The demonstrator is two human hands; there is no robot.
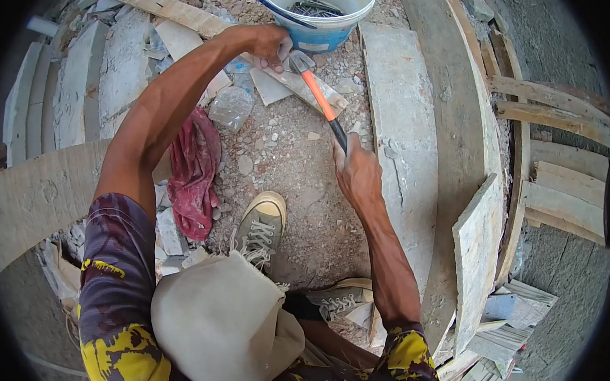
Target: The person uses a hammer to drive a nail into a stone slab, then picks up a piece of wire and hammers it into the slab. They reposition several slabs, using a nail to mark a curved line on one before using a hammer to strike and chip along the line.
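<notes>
My right hand (pixel 358 167) is wrapped round the black grip of a hammer (pixel 317 96) with an orange shaft. The hammer's metal head lies beside the fingers of my left hand (pixel 270 44), over a narrow wooden board (pixel 313 90). My left hand's fingers are bent together at the board; what they hold, if anything, is too small to make out. Just beyond both hands stands a white and blue bucket (pixel 318 38) with nails (pixel 315 8) in it.
A dark red cloth (pixel 195 175) lies on the rubble to the left, near a crumpled plastic piece (pixel 231 108). Long planks (pixel 406 127) run along the right, with a tilted board (pixel 477 259). More boards (pixel 126 67) lie at left. Shoes (pixel 262 229) are below.
</notes>
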